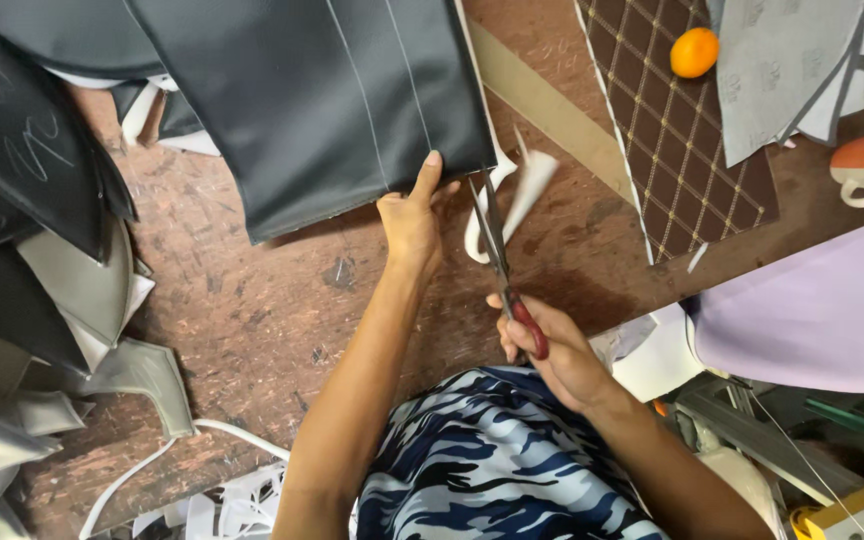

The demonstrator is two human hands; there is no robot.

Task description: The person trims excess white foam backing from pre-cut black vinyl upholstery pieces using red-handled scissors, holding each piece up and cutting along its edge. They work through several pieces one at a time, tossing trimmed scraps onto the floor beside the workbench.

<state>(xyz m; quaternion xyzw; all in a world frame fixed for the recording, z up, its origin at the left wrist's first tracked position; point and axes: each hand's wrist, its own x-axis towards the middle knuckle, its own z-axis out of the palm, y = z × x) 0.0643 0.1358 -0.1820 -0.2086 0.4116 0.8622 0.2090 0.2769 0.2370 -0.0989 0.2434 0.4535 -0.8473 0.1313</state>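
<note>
A large dark grey leather panel [322, 90] with light stitched lines lies on the worn wooden table [252, 310]. My left hand [412, 215] pinches its near corner, thumb on top. My right hand [552, 350] grips red-handled scissors [502, 260], whose blades point away and sit at the panel's right edge. A white trimmed strip [512, 200] curls off that edge beside the blades.
More dark and grey leather pieces [32, 240] pile up at the left. A brown quilted panel [672, 130] with an orange ball [694, 52] on it lies at the right, near a lilac sheet [812, 310]. White offcuts [222, 500] litter the near edge.
</note>
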